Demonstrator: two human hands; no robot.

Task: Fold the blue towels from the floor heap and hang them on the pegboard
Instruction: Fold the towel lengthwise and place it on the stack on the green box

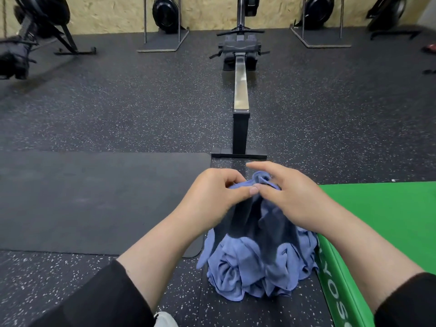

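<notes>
floor [118, 109]: dark speckled rubber, wide open ahead and to our left; we're judging that's the room for shaking a towel out flat.
rowing machine [240, 90]: rail running straight away from us, its foot bar just beyond the hands; we're treating it as the far limit, cloth could snag there.
black mat [94, 201]: lying flat on our left, its rounded corner near the heap; smooth spot for folding, we reckon.
green pad [382, 220]: on our right, edge pressing against the heap, so not much swing room that side.
towel heap [254, 267]: blue towels bunched on the floor betw. mat and pad, right in front of us; soft, floppy, light prob., no stiffness, so it's sagging wherever we aren't holding.
lifted towel [259, 182]: top of the pile being drawn up into a peak, folds hanging down to the heap; we're guessing a corner or hem is the place to grip, not the bunched middle, else other towels come along.
left hand [219, 197]: fingers and thumb curling round the peak, pinching cloth.
right hand [290, 197]: thumb on the cloth next to the left thumb, pinching it, index stretched fwd.
pegboard: not in view.
</notes>
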